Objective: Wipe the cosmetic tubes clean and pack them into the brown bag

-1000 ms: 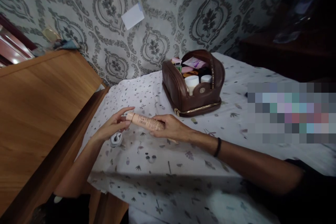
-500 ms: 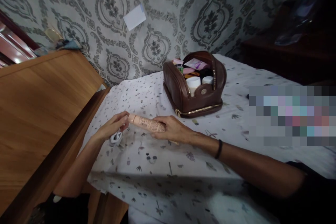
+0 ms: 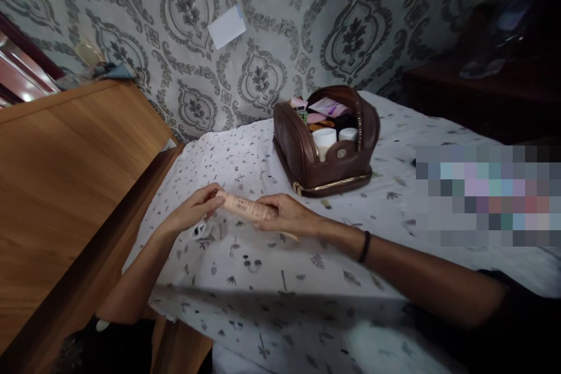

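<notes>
A peach-coloured squeeze tube (image 3: 249,208) with small dark print lies slantwise above the bed. My right hand (image 3: 289,214) is closed around its wide end. At the other end, the fingers of my left hand (image 3: 199,205) are closed over the cap, which they cover. A small white rolled item (image 3: 202,230), perhaps a cloth or cable, sits just below my left hand; I cannot make out its kind. Beyond my hands stands a brown toiletry bag (image 3: 302,152), unzipped at the top. White-lidded jars (image 3: 324,139) and a pink-and-white packet (image 3: 328,107) show inside it.
A white patterned sheet (image 3: 280,263) covers the bed. On the left rises a wooden panel (image 3: 83,158), with cloth-like things on its top. White paper (image 3: 227,27) is on the patterned wall behind. A dark cabinet (image 3: 460,93) stands at the far right, below which an area is blurred out.
My left hand has moved slightly right and closed over the tube's cap, which showed before. The white rolled item has shifted a little to the right. My right hand keeps its hold.
</notes>
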Demonstrator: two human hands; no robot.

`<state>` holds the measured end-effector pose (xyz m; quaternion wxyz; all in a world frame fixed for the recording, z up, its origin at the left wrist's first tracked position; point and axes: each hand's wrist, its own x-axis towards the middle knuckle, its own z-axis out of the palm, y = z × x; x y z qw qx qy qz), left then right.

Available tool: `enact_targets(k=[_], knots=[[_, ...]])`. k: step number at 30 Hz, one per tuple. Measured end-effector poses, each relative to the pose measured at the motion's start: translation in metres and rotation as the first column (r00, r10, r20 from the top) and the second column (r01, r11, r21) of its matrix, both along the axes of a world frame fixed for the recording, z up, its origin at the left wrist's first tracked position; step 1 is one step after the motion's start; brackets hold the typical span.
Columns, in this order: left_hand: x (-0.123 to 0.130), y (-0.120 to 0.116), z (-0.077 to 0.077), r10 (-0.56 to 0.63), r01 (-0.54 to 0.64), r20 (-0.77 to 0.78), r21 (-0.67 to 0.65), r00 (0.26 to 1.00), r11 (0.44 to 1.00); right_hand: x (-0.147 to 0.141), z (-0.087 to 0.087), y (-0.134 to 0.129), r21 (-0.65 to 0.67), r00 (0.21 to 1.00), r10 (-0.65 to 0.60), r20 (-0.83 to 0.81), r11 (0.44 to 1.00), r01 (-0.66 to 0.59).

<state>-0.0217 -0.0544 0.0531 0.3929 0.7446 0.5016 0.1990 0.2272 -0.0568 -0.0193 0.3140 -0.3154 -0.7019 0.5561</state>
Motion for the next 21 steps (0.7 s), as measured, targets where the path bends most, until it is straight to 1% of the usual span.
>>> enact_targets(k=[2,3,4,7,9,10,11,13,14,15,16,17,18,20,21], knots=[[0.001,-0.001,0.002,-0.006,0.008,0.104,-0.019,0.995,1.000,0.000,0.003,0.000,-0.179,0.994,0.075,-0.083,0.980,-0.089],[0.001,-0.001,0.002,-0.007,0.011,0.146,-0.022,0.989,1.000,0.000,0.004,0.000,-0.233,0.990,0.083,-0.111,0.967,-0.107],[0.001,-0.001,0.001,-0.012,0.015,0.175,-0.020,0.985,1.000,0.000,0.005,0.000,-0.256,0.989,0.076,-0.129,0.961,-0.107],[0.004,0.003,-0.003,-0.006,0.004,0.199,0.011,0.980,1.000,-0.001,0.006,0.001,-0.224,0.986,0.026,-0.164,0.973,-0.063],[0.007,0.004,-0.004,0.002,-0.011,0.196,0.042,0.981,0.999,-0.001,0.004,0.001,-0.259,0.982,0.041,-0.187,0.962,-0.089],[0.008,0.004,-0.004,-0.001,-0.011,0.203,0.057,0.979,0.998,0.000,0.003,0.002,-0.314,0.976,0.071,-0.204,0.940,-0.134],[0.009,0.004,-0.002,-0.013,-0.002,0.218,0.070,0.976,0.998,0.002,0.002,0.003,-0.380,0.967,0.109,-0.232,0.905,-0.193],[0.011,0.002,0.001,-0.046,0.025,0.258,0.083,0.965,0.996,0.005,0.000,0.004,-0.490,0.926,0.200,-0.320,0.802,-0.342],[0.011,0.002,0.003,-0.058,0.035,0.279,0.086,0.959,0.996,0.007,-0.001,0.005,-0.518,0.899,0.239,-0.368,0.750,-0.412],[0.011,0.002,0.004,-0.067,0.042,0.299,0.088,0.952,0.995,0.008,-0.002,0.006,-0.530,0.872,0.267,-0.409,0.709,-0.466],[0.012,0.003,0.003,-0.070,0.044,0.316,0.089,0.946,0.995,0.009,-0.002,0.007,-0.531,0.852,0.281,-0.441,0.684,-0.500],[0.013,0.004,0.003,-0.072,0.043,0.332,0.092,0.940,0.995,0.009,-0.003,0.007,-0.524,0.841,0.281,-0.462,0.679,-0.514],[0.013,0.005,0.001,-0.069,0.038,0.345,0.096,0.936,0.995,0.008,-0.004,0.008,-0.513,0.840,0.269,-0.472,0.691,-0.509],[0.016,0.007,-0.003,-0.050,0.010,0.354,0.113,0.934,0.993,0.007,-0.006,0.008,-0.488,0.853,0.222,-0.473,0.740,-0.463],[0.017,0.007,-0.005,-0.041,-0.003,0.352,0.124,0.935,0.992,0.006,-0.007,0.009,-0.481,0.857,0.206,-0.473,0.754,-0.447]])
